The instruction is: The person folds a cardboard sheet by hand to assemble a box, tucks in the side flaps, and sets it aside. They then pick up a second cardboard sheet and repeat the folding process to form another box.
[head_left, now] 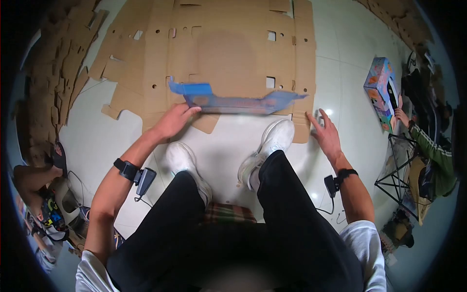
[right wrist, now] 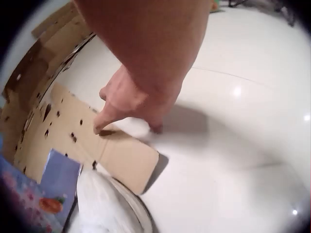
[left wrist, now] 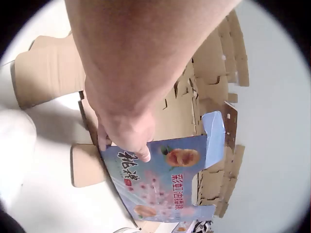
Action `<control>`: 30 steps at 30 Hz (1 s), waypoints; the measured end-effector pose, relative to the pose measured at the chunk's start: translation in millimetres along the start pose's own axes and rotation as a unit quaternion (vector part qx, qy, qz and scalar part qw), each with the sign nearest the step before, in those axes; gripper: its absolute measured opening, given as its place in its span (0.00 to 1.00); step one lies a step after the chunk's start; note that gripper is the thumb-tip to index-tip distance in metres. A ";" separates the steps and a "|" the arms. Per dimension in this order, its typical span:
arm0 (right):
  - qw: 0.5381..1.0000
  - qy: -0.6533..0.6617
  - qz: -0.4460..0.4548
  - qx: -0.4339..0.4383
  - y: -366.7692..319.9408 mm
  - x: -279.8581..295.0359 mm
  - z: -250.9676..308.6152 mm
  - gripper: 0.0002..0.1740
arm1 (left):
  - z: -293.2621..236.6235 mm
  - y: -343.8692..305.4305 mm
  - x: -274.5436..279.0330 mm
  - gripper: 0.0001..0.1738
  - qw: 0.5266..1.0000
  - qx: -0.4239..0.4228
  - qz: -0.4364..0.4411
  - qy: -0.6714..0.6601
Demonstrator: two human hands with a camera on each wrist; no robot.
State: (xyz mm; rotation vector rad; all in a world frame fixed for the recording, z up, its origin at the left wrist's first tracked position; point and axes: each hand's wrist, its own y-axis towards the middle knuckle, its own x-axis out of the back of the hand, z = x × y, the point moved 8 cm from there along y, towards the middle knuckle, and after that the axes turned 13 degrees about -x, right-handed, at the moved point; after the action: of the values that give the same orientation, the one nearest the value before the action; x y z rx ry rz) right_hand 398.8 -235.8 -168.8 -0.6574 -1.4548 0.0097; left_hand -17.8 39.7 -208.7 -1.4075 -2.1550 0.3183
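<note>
A large flattened cardboard box lies brown side up on the floor. Along its near edge a blue printed flap is folded up, blurred in the head view; peach pictures and lettering show on it in the left wrist view. My left hand pinches this flap near its left end, one digit lying over the printed face. Spread fingers mark my right hand, which is beside the right-hand edge of the box. In the right wrist view its fingertip is right at the brown corner panel.
My white shoes stand close to the near edge. More brown cardboard lies at the left. On the right, another person's hand is at a colourful printed box, near a black metal frame.
</note>
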 end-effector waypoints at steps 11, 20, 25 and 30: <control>0.998 0.036 0.015 0.048 41.0 39.0 15.4 0.47 | 25.6 0.5 5.4 0.29 0.993 -0.002 -0.045 -0.110; 0.971 -0.116 0.009 0.209 24.1 7.1 30.4 0.47 | 31.9 1.0 10.8 0.28 0.996 -0.024 -0.051 -0.068; 0.996 -0.038 0.056 0.050 39.4 -1.3 44.8 0.48 | 36.0 1.4 15.2 0.27 0.999 0.001 -0.030 -0.044; 0.991 -0.088 0.071 0.067 43.3 -2.3 42.1 0.48 | 46.5 1.4 16.6 0.27 0.997 -0.026 -0.058 -0.048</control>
State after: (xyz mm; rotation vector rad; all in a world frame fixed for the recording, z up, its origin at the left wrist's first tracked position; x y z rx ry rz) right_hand 376.4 -183.8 -190.1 -0.6606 -1.5591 0.2801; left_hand -47.7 59.7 -242.6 -1.3134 -2.3272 0.2931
